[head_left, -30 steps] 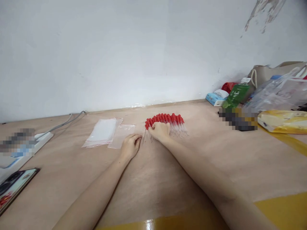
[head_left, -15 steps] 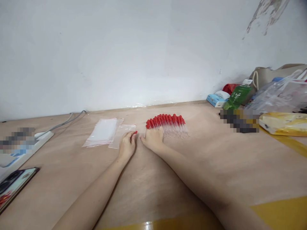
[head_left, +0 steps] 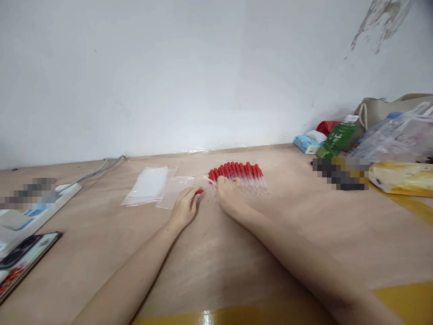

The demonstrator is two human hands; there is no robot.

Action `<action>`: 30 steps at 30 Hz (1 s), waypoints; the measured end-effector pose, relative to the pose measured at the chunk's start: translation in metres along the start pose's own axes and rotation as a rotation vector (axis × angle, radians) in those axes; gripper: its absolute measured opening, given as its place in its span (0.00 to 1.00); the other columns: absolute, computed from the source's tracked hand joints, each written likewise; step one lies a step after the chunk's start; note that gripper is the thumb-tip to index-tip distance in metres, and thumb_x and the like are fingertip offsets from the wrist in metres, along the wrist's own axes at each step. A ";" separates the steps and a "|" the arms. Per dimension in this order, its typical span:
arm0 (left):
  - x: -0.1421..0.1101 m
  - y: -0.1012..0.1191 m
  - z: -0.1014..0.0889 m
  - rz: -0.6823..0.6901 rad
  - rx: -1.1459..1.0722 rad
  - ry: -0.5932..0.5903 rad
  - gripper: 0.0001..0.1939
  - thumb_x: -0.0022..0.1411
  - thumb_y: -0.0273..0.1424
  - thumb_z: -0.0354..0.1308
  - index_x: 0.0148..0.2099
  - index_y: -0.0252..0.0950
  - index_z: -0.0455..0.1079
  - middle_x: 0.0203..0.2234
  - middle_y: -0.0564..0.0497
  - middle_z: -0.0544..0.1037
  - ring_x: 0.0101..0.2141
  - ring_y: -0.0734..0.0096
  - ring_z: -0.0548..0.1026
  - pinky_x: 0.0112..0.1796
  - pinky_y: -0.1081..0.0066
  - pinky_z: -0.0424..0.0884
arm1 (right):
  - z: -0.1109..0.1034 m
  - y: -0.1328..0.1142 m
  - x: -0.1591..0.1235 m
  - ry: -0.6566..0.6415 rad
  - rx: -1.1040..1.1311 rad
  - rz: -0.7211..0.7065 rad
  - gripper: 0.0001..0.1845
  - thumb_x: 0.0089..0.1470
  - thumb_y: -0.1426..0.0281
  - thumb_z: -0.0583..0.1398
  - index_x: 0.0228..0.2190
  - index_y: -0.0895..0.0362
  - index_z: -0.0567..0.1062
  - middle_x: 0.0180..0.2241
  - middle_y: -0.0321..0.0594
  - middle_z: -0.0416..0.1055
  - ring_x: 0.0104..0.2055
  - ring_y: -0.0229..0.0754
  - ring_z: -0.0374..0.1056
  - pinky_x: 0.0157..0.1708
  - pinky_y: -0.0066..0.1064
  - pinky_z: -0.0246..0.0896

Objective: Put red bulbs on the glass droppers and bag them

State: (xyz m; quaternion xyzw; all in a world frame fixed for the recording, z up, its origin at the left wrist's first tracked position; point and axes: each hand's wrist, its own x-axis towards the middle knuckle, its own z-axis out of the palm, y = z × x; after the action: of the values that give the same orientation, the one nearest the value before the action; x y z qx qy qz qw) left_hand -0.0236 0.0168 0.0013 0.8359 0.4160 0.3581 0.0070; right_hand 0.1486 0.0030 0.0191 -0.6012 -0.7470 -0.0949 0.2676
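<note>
Yellow tape [head_left: 406, 298] crossed the near edge of a brown-covered table [head_left: 203, 262], closer to the person than the fingers of either hand, while a phone [head_left: 32, 253] lay nearer and to the left of the left fingers. The left hand [head_left: 184, 205] had its thumb and fingers closed on a red piece [head_left: 199, 191] that jutted out to their right, the remainder too hidden to tell. Just right of it, the right hand [head_left: 230, 192] pinched what looked like a clear stem [head_left: 209, 179], pointing up and left from the fingertips. A power strip [head_left: 69, 192] sat well to the left of the left fingers. A single clear bag [head_left: 176, 192] lay just beside those fingers on their left, with a stack of bags [head_left: 147, 185] farther left. The red-topped droppers [head_left: 237, 169] lay side by side just beyond and to the right of the right fingers, stems toward the person. Well apart from the right fingers, far to the right, were a yellow pack [head_left: 399, 179], a green bottle [head_left: 338, 137] and tissues [head_left: 307, 143], with a pale wall [head_left: 169, 67] beyond
</note>
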 end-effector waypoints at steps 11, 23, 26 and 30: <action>-0.006 0.045 0.005 0.047 -0.062 -0.112 0.08 0.59 0.35 0.52 0.38 0.39 0.69 0.31 0.52 0.77 0.32 0.69 0.72 0.41 0.62 0.59 | -0.022 0.075 -0.060 0.138 0.286 -0.393 0.13 0.54 0.77 0.48 0.39 0.57 0.67 0.36 0.42 0.70 0.37 0.38 0.64 0.45 0.37 0.49; -0.007 0.044 0.007 0.060 -0.211 -0.156 0.09 0.61 0.32 0.50 0.41 0.40 0.70 0.38 0.51 0.75 0.41 0.70 0.70 0.48 0.60 0.58 | -0.018 0.065 -0.061 0.160 0.329 -0.379 0.09 0.56 0.72 0.50 0.35 0.57 0.69 0.31 0.39 0.71 0.33 0.36 0.65 0.45 0.35 0.48; -0.007 0.046 0.006 0.072 -0.208 -0.169 0.09 0.61 0.32 0.50 0.41 0.40 0.70 0.38 0.52 0.75 0.40 0.70 0.70 0.48 0.61 0.57 | -0.020 0.064 -0.061 0.134 0.294 -0.405 0.10 0.56 0.73 0.50 0.36 0.56 0.70 0.32 0.39 0.72 0.34 0.35 0.65 0.46 0.37 0.45; -0.008 0.049 0.004 0.073 -0.154 -0.203 0.09 0.62 0.33 0.49 0.38 0.39 0.70 0.34 0.53 0.76 0.37 0.71 0.71 0.49 0.60 0.54 | -0.022 0.065 -0.061 0.125 0.268 -0.442 0.12 0.55 0.76 0.50 0.36 0.55 0.71 0.31 0.36 0.72 0.33 0.34 0.65 0.45 0.37 0.44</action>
State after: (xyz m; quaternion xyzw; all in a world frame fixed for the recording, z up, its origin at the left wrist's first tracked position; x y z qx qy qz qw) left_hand 0.0093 -0.0194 0.0088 0.8793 0.3539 0.3025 0.1005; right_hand 0.2249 -0.0420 -0.0053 -0.3757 -0.8480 -0.0883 0.3632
